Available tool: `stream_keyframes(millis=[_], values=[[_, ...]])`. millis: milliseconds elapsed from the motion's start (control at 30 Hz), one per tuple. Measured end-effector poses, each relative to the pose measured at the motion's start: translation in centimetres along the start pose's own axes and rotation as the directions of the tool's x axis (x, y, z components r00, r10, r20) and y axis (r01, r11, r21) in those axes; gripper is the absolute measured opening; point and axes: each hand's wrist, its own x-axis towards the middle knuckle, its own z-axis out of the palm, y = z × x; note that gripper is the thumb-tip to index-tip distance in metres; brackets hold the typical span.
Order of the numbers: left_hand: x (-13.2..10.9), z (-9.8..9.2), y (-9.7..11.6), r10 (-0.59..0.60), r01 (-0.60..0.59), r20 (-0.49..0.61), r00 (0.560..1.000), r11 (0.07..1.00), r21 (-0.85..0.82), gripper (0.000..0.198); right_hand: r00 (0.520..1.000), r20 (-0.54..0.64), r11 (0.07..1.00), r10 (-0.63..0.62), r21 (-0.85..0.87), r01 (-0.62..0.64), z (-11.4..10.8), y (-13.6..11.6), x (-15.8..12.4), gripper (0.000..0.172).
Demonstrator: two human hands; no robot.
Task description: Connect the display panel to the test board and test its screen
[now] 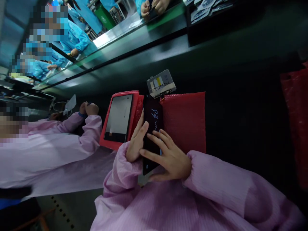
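Black, oblong panel (155, 123) meets the spread-fingered right hand (174, 160) and the left hand (134, 146), fingers too hidden to tell, beside a red plastic pouch (184, 123) on a dark bench (240, 128).

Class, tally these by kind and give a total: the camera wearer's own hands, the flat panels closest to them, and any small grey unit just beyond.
Hands: 2 (left hand, right hand)
Flat panels: 2 (dark panel, grey-faced panel)
Small grey unit: 1
Total: 5
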Motion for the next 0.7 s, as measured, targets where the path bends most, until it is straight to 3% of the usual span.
stream_keyframes(millis=[100,200,467,700], values=[[0.3,0.2,-0.5,-0.024,0.023,-0.061,0.998,1.000,-0.015,0.047,0.970,0.077,0.971,0.232,0.039,-0.235,-0.2,0.4,-1.6,0.093],[0.3,0.1,-0.4,-0.038,0.036,-0.102,0.994,0.999,-0.017,0.045,0.912,0.101,0.915,0.398,0.018,-0.402,-0.9,0.2,-2.6,0.084],[-0.2,0.3,-0.1,-0.170,0.148,-0.092,0.981,0.966,-0.210,0.047,0.962,0.055,0.953,0.267,0.135,-0.272,-1.1,-2.3,-0.8,0.085],[-0.2,0.1,-0.1,-0.282,0.250,-0.045,0.958,0.904,-0.348,0.044,0.905,0.123,0.882,0.407,0.202,-0.425,-0.7,-2.0,-1.6,0.084]])
